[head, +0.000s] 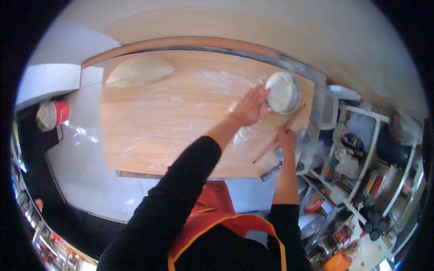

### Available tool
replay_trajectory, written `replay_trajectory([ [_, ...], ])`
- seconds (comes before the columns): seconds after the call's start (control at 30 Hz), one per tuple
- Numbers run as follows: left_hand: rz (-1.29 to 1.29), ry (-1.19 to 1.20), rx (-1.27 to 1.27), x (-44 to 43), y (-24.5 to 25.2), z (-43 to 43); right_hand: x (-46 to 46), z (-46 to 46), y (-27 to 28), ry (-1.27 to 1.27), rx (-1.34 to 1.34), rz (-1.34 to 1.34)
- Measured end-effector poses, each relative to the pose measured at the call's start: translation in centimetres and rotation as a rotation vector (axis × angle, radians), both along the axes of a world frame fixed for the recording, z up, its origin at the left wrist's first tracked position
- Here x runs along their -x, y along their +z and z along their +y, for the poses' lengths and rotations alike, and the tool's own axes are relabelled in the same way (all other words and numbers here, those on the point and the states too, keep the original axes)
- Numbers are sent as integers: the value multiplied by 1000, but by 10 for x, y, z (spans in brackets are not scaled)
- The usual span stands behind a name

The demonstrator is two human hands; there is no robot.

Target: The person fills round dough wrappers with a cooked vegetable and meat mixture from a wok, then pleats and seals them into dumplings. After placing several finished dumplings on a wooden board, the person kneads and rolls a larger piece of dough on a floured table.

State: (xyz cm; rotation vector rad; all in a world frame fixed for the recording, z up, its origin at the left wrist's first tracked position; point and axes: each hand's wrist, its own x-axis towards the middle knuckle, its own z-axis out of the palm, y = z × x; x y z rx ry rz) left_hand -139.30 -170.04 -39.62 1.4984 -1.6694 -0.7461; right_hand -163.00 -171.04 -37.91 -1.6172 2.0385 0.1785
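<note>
My left hand [251,105] is spread at the left rim of a round bowl of flour [281,92]; whether it grips the bowl, I cannot tell. Below the bowl, my right hand [287,135] is closed around the middle of a thin wooden rolling pin [264,152], which lies slantwise over the right part of a floured wooden board [162,125]. At the board's far left lies a flat, pale piece of dough [139,71]. A metal-looking scraper or blade [271,171] sticks out at the board's near right edge, partly hidden by my right forearm.
A long wooden strip [183,42] runs behind the board. To the right stand metal shelves [368,152] packed with containers and kitchen goods. A red and white tub [61,111] is at the left. Loose flour [217,77] dusts the board.
</note>
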Motion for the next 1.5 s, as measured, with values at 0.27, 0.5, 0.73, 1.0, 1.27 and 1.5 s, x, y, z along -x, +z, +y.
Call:
replay_trajectory([
  [0.27,914,263,-510,-21,78,41,-112,50,76,79,420,-594],
  [0.5,1194,158,-266,-139,104,96,-256,25,64,644,534,-400],
  [0.73,-465,453,-127,-395,77,126,-484,25,39,1002,566,-454],
  [1.0,-635,273,-13,-342,54,240,-411,121,38,1147,760,-525],
  [1.27,-405,484,-21,-366,43,154,-477,73,27,1020,624,-360],
  [1.5,-534,153,-228,-261,58,316,-347,219,47,1116,489,-503],
])
